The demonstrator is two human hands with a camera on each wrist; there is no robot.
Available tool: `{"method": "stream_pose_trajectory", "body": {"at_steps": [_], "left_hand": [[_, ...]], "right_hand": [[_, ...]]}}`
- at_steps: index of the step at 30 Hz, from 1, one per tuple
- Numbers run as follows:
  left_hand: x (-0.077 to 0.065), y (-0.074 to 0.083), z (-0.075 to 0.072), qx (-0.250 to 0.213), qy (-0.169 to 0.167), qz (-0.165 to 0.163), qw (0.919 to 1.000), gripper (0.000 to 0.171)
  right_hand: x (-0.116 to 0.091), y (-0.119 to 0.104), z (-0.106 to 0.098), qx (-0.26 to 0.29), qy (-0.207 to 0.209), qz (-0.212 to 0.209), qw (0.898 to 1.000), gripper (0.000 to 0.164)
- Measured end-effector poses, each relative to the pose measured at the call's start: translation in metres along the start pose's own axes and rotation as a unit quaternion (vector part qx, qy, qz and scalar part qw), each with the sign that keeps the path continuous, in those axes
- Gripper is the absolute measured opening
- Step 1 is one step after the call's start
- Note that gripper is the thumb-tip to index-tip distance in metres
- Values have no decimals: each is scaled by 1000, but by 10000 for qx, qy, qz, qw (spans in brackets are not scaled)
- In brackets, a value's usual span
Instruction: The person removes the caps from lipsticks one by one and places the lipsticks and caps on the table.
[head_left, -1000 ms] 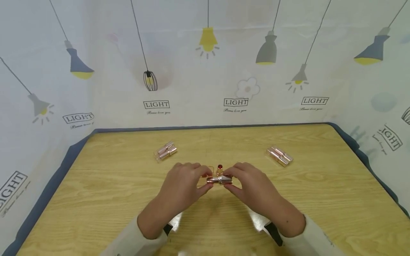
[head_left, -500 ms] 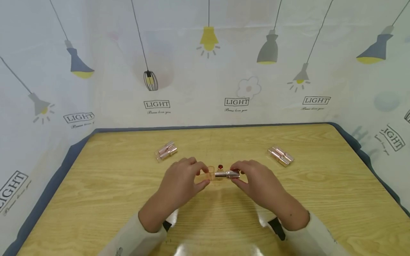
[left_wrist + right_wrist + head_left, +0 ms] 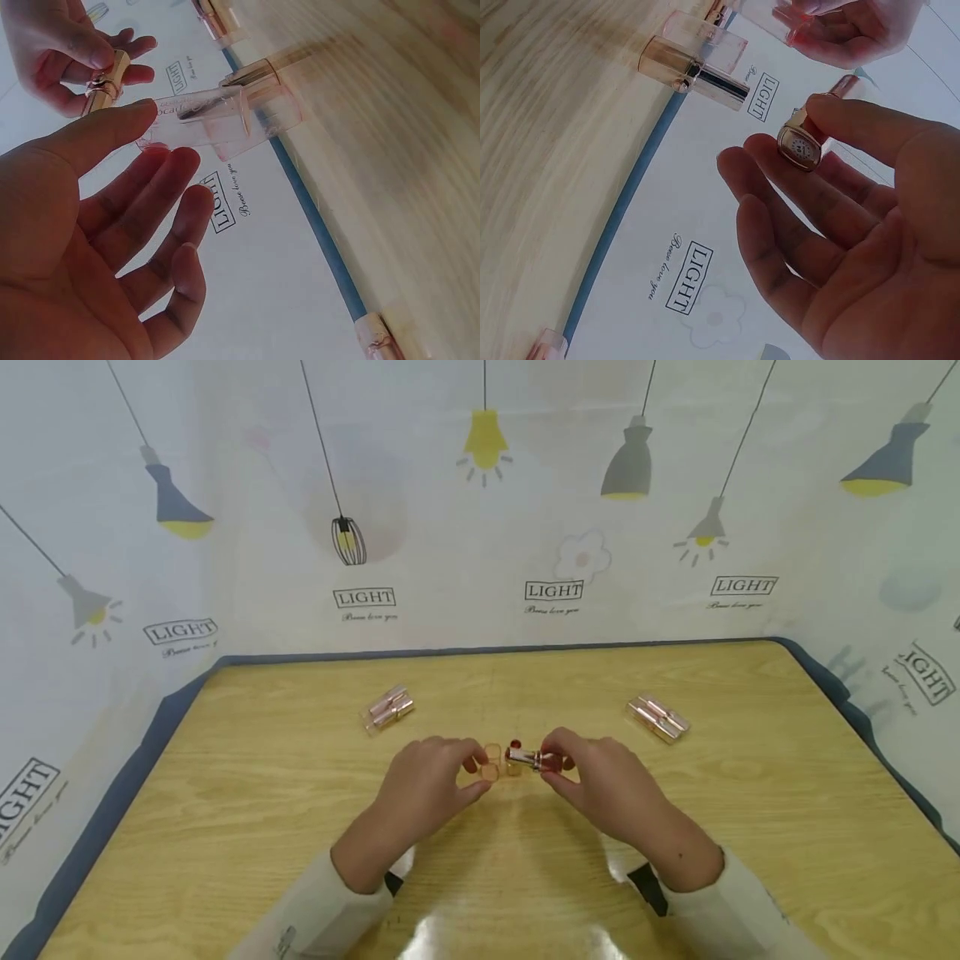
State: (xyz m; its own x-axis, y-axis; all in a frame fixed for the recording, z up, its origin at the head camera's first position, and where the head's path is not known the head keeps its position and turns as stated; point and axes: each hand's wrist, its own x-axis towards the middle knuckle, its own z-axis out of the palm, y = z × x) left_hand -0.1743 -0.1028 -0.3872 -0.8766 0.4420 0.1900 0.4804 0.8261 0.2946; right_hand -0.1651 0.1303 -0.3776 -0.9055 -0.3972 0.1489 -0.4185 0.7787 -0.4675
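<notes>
My left hand (image 3: 431, 777) pinches a clear lipstick cap (image 3: 199, 116) between thumb and fingertips; its other fingers are loosely bent. My right hand (image 3: 615, 785) pinches a metallic rose-gold lipstick (image 3: 528, 758) by one end, uncapped and tilted, its other end pointing toward the left hand. A stamped emblem shows on its end in the right wrist view. The cap and this lipstick are apart. Just beyond them stands a second uncapped lipstick (image 3: 679, 67) with a gold base and a dark red top. A second clear cap (image 3: 705, 37) stands beside it on the table.
On the wooden table (image 3: 300, 810), a pair of rose-gold lipsticks (image 3: 388, 708) lies at the back left. Another such group (image 3: 658, 718) lies at the back right. A lamp-printed cloth (image 3: 450, 543) surrounds the table's back and sides.
Both hands were together on the lipstick; the clear cap has come apart from it. The right hand has drawn the lipstick rightward and tilted it. The standing lipstick has stayed put.
</notes>
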Motion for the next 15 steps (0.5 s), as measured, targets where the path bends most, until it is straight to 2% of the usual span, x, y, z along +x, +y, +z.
{"method": "stream_pose_trajectory", "body": {"at_steps": [10,15], "left_hand": [[5,-2,10,18,-80,48,10000,22],[4,-4,15,189,-108,-53,9997,22]], "right_hand": [[3,3,7,1052,-361,147,9937,20],[5,7,19,1579,-558,253,9855,19]]}}
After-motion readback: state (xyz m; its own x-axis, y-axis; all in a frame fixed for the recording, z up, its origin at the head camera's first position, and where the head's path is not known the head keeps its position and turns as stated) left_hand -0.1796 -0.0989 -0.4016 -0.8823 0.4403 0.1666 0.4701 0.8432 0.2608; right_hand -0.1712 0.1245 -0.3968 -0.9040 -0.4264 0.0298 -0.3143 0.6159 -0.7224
